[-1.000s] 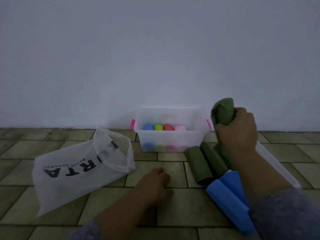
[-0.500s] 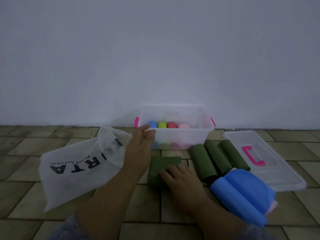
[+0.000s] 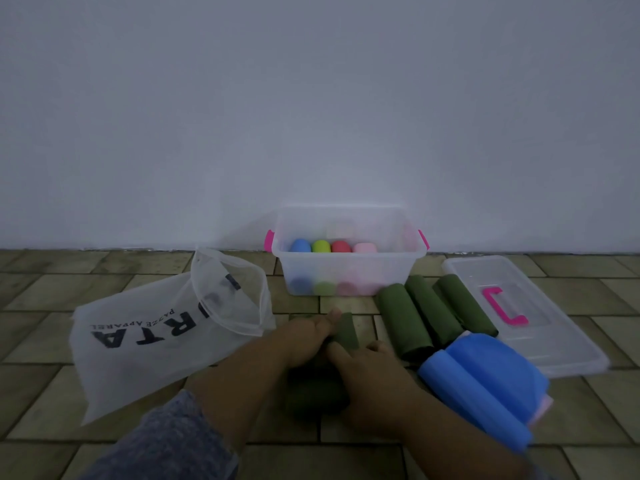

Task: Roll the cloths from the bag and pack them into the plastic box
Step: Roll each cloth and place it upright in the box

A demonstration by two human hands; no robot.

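If pressure is uneven, green cloth [image 3: 346, 332] at 6 o'clock may roll crooked.
Grip: left hand [image 3: 304, 337] curls fingers round it; right hand [image 3: 377, 375] unclear.

Entries altered, as we record them:

- Green cloth [image 3: 346, 332]: a second ago we held it aloft in the right hand [image 3: 374, 372], beside the plastic box [image 3: 349, 271]. Half a second ago it lay flat on the floor. Now its near end is bunched into a thick roll, with only a narrow strip left flat toward the wall edge of the floor.
- Left hand [image 3: 304, 337]: first a fist resting on the floor, then lifted toward the box's front rim. Now down on the cloth, gripping its left side, thumb raised.
- Right hand: first raised, then laid flat on the cloth. Now pressing its right side, just beside the left hand.
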